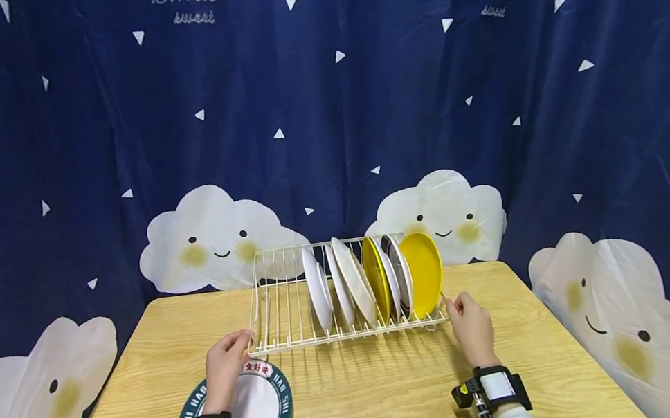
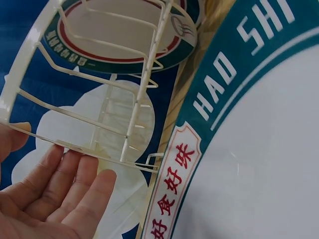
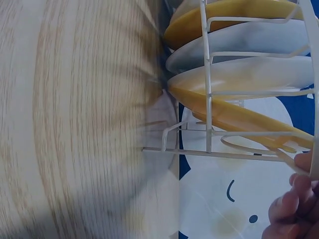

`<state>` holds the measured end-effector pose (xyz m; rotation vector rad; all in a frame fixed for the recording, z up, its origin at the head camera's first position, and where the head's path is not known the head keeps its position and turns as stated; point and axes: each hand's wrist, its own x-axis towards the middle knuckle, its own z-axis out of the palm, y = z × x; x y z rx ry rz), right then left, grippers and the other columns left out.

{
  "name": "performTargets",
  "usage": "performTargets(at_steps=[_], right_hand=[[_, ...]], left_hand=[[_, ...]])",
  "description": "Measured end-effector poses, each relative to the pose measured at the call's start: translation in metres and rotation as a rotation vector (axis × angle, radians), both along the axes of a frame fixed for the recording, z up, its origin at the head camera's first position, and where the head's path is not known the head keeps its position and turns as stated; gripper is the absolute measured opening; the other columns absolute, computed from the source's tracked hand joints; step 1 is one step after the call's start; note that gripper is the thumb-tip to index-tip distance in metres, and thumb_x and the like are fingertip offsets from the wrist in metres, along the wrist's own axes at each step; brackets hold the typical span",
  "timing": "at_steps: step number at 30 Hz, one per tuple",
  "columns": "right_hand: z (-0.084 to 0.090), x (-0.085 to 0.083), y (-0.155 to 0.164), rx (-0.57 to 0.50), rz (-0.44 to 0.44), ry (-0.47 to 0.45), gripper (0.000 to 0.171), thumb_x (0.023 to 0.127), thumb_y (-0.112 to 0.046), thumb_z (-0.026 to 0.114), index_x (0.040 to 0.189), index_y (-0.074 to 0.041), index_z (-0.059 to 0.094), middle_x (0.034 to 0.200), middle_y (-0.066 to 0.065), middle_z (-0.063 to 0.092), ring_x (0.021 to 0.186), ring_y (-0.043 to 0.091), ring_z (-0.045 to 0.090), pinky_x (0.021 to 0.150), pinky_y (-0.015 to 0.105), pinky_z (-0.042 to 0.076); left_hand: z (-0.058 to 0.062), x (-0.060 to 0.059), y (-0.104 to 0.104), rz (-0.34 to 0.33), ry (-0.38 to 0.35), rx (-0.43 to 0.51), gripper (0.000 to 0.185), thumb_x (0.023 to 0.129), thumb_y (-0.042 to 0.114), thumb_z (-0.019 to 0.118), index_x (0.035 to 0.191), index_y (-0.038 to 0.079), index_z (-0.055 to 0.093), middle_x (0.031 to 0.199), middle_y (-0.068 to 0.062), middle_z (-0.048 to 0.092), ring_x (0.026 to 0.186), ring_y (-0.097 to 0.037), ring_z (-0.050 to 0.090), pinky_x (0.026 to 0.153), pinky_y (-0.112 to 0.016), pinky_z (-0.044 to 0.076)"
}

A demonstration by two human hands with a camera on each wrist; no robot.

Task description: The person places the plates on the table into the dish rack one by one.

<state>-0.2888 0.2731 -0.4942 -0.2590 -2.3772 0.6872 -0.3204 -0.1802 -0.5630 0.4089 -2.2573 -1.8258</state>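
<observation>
A cream wire dish rack (image 1: pixel 338 338) stands on the wooden table, with several white plates (image 1: pixel 353 282) and yellow plates (image 1: pixel 423 272) upright in its middle and right slots. My left hand (image 1: pixel 222 366) pinches the rack's front left corner; in the left wrist view the thumb lies over the wire and the fingers (image 2: pixel 75 186) under it. At the front right corner, my right hand (image 1: pixel 474 331) grips the end wire, beside the tilted yellow plate. Beneath my left forearm lies a green-rimmed plate (image 1: pixel 283 403) with white lettering, partly covered by the arm.
The wooden table (image 1: pixel 371 400) extends toward me, and its back edge meets a dark blue curtain (image 1: pixel 321 99) printed with clouds and triangles. Slots at the left of the rack hold no plates. Each wrist wears a strapped camera.
</observation>
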Motion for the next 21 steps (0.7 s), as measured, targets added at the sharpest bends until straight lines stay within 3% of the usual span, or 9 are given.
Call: performTargets(at_steps=[4, 7, 10, 13, 15, 21], right_hand=[[0.000, -0.001, -0.001, -0.021, 0.006, -0.005, 0.028, 0.086, -0.021, 0.058, 0.066, -0.009, 0.044, 0.051, 0.001, 0.038, 0.045, 0.014, 0.034, 0.039, 0.021, 0.023], [-0.001, -0.001, -0.001, -0.040, 0.009, -0.011, 0.027, 0.086, -0.021, 0.058, 0.067, -0.009, 0.044, 0.052, 0.001, 0.038, 0.045, 0.014, 0.034, 0.039, 0.022, 0.023], [-0.002, 0.000, -0.001, -0.048, 0.012, -0.020, 0.027, 0.087, -0.021, 0.058, 0.067, -0.009, 0.044, 0.053, 0.001, 0.039, 0.046, 0.014, 0.035, 0.040, 0.022, 0.023], [-0.003, 0.001, -0.001, -0.053, 0.017, -0.025, 0.026, 0.086, -0.021, 0.058, 0.068, -0.008, 0.044, 0.053, 0.002, 0.039, 0.046, 0.014, 0.035, 0.040, 0.022, 0.023], [-0.003, 0.001, -0.001, -0.056, 0.020, -0.029, 0.026, 0.087, -0.020, 0.058, 0.068, -0.008, 0.044, 0.053, 0.001, 0.039, 0.046, 0.014, 0.035, 0.040, 0.022, 0.023], [-0.001, 0.001, -0.001, -0.057, 0.025, -0.018, 0.026, 0.087, -0.021, 0.057, 0.068, -0.008, 0.044, 0.053, 0.001, 0.039, 0.046, 0.014, 0.034, 0.039, 0.021, 0.023]], left_hand=[[0.049, 0.032, 0.008, -0.048, 0.018, -0.076, 0.057, 0.082, 0.055, 0.053, 0.112, 0.007, 0.060, 0.112, -0.014, 0.060, 0.099, -0.020, 0.059, 0.075, -0.035, 0.055], [0.068, 0.050, 0.008, -0.088, 0.053, -0.111, 0.053, 0.085, 0.047, 0.054, 0.112, 0.002, 0.060, 0.111, -0.019, 0.060, 0.095, -0.023, 0.062, 0.076, -0.036, 0.055], [0.073, 0.062, 0.001, -0.130, 0.061, -0.114, 0.050, 0.086, 0.043, 0.055, 0.112, 0.001, 0.059, 0.111, -0.019, 0.061, 0.095, -0.022, 0.062, 0.080, -0.032, 0.054], [0.066, 0.069, -0.013, -0.115, 0.019, -0.157, 0.050, 0.082, 0.050, 0.055, 0.109, 0.008, 0.062, 0.106, -0.009, 0.065, 0.090, -0.010, 0.061, 0.074, -0.040, 0.054], [0.063, 0.075, -0.025, -0.102, -0.009, -0.201, 0.052, 0.080, 0.054, 0.056, 0.108, 0.010, 0.063, 0.106, -0.007, 0.065, 0.090, -0.009, 0.060, 0.071, -0.045, 0.053], [0.075, 0.107, -0.057, -0.060, -0.200, -0.315, 0.061, 0.084, 0.054, 0.050, 0.122, 0.007, 0.053, 0.126, -0.020, 0.051, 0.112, -0.033, 0.048, 0.086, -0.050, 0.044]])
